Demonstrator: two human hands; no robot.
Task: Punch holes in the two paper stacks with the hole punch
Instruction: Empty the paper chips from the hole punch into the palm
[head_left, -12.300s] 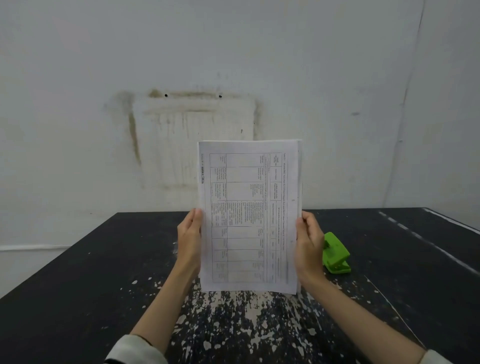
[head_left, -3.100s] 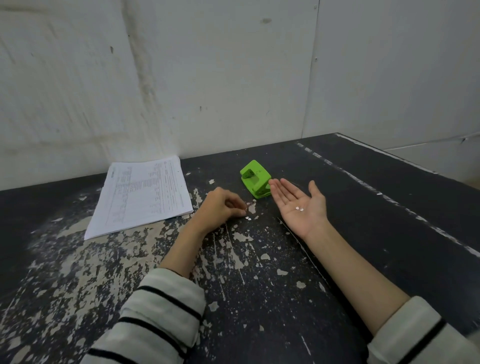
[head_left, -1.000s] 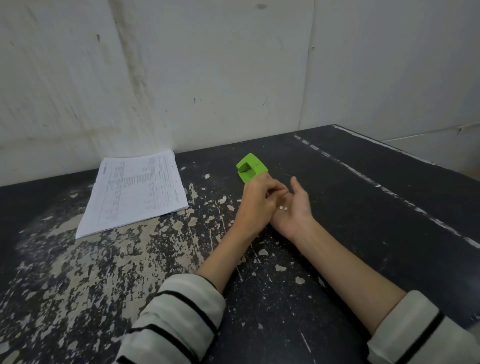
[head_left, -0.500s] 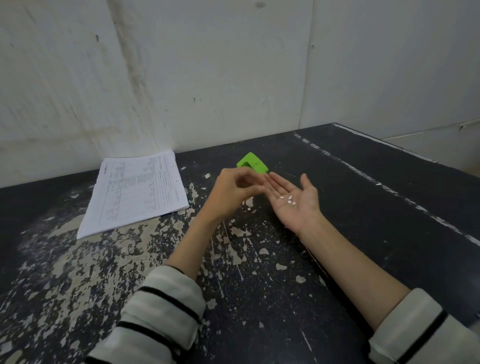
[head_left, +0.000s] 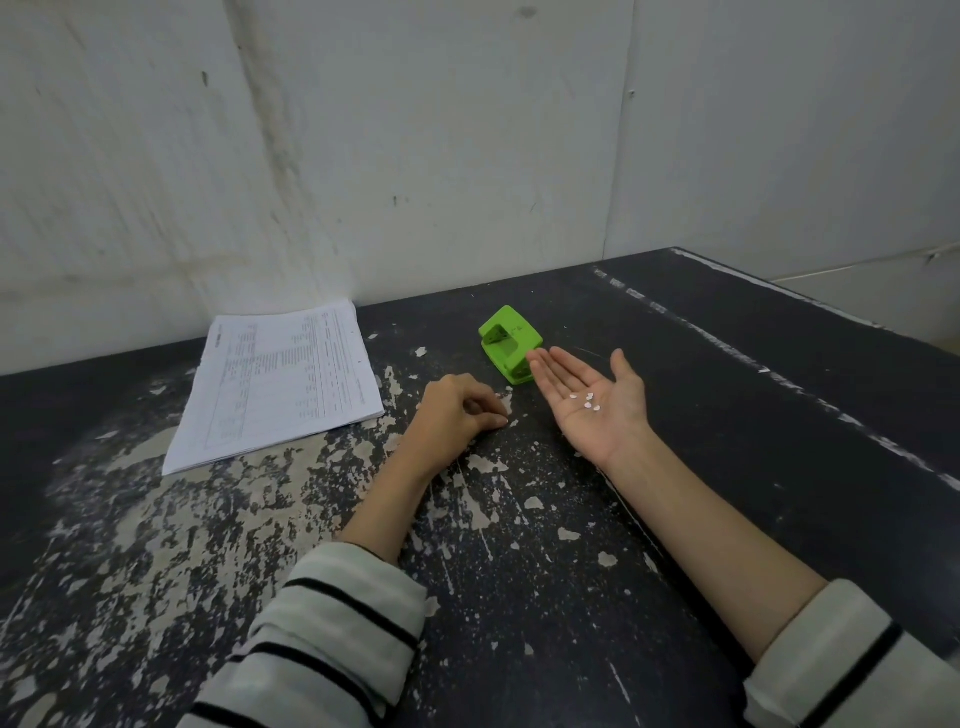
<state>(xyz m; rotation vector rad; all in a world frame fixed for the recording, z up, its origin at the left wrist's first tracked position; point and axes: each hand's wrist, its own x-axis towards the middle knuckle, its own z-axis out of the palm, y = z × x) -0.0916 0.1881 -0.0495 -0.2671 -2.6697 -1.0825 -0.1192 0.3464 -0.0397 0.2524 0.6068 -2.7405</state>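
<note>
A stack of printed white paper (head_left: 280, 382) lies flat at the back left of the black table (head_left: 779, 415), by the wall. The green hole punch (head_left: 510, 343) stands right of it. My right hand (head_left: 592, 400) lies palm up just right of the punch, with several small white paper dots (head_left: 587, 401) resting on the open palm. My left hand (head_left: 457, 410) rests on the table in front of the punch, fingers curled with the tips pinched down on the surface; whether a paper dot is between them I cannot tell.
The table's black paint is badly flaked, with pale patches across the left and middle (head_left: 208, 519). A white wall (head_left: 415, 156) stands right behind the table. The table's right edge (head_left: 810, 301) runs diagonally at the far right.
My left hand has dropped from beside the right palm down to the table in front of the punch. The right palm stays open with the dots on it.
</note>
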